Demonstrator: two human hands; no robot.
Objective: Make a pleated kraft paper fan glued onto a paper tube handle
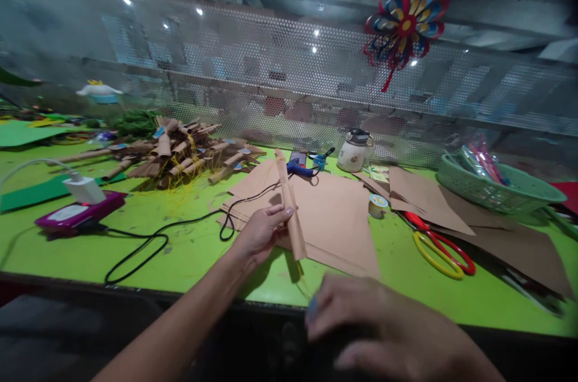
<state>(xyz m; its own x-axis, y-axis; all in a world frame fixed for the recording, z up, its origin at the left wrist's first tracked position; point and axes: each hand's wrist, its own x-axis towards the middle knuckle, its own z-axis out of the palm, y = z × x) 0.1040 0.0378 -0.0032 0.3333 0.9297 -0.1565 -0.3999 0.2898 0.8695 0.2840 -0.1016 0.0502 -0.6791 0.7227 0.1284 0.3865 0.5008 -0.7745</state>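
Observation:
My left hand (262, 231) is closed around a rolled brown paper tube (295, 231), thumb on top, just above the table. A thin yellow string (303, 281) hangs from the tube's lower end and runs toward my right hand (361, 319). That hand is smeared by motion at the table's front edge, its fingers curled, with a bluish spot at one fingertip. Whether it grips the string cannot be made out. Flat brown paper sheets (336, 207) lie stacked behind the tube. A blue glue gun (301, 169) with a black cord rests at their far edge.
A pile of brown paper rolls (180, 153) with yellow strings lies at the back left. A purple power strip (81, 213) holds a white charger. To the right are red-and-yellow-handled scissors (445, 249), a spool (377, 206), a jar (354, 152) and a green basket (492, 189).

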